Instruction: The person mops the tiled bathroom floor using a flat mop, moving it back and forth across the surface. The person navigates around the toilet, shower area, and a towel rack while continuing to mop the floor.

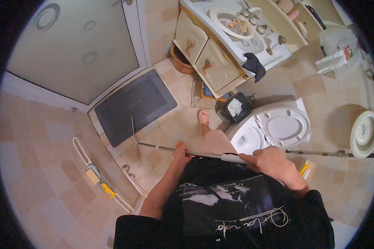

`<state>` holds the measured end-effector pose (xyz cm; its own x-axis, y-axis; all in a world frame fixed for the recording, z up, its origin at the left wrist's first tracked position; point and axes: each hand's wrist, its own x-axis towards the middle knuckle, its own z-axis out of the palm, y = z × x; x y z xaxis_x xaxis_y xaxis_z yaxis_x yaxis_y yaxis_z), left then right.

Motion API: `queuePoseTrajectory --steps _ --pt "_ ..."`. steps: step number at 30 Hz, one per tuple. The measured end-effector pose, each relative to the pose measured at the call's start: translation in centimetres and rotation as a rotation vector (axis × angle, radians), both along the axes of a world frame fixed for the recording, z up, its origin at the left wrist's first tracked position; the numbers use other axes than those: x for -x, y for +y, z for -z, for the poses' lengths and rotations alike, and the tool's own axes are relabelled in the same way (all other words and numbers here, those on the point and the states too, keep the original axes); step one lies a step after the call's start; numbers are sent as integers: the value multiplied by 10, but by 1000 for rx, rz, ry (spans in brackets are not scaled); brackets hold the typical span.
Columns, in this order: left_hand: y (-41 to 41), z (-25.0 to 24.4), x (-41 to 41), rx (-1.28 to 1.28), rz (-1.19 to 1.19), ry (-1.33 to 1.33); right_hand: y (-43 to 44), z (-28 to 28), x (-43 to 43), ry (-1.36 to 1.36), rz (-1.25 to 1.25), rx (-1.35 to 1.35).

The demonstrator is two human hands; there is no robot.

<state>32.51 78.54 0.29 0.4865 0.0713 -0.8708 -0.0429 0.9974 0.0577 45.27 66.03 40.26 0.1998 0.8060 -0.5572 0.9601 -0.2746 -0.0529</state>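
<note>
My left hand (181, 151) grips the middle of a long metal pole (165, 148). Around the white grip (232, 158) at the pole's upper end, in front of my black printed shirt, my right hand (269, 160) is closed. A thin straight crossbar (135, 143), apparently a floor squeegee head, sits at the far end of the pole. One tip of the bar overlaps the edge of a dark grey bath mat (137, 105); the rest appears over the beige floor tiles (171, 124). Whether the blade touches the floor, I cannot tell.
On the right stands a white toilet (246, 140) with its lid raised, beside a black waste bin (238, 107). A vanity (202, 40) carries a basin (216, 14) with cloths inside. A wooden bucket (182, 62) stands beside it. A frosted door (74, 56) borders the mat.
</note>
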Motion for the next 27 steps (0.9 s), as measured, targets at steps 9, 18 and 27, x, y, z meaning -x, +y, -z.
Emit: queuePoseTrajectory --steps 9,18,27 --pt "19 5 -7 107 6 131 3 -1 -2 -46 -53 -30" --pt "15 57 0 137 -45 36 -6 2 -7 -60 -1 53" --pt "25 -67 -7 6 -81 201 -16 17 -11 6 65 -18"
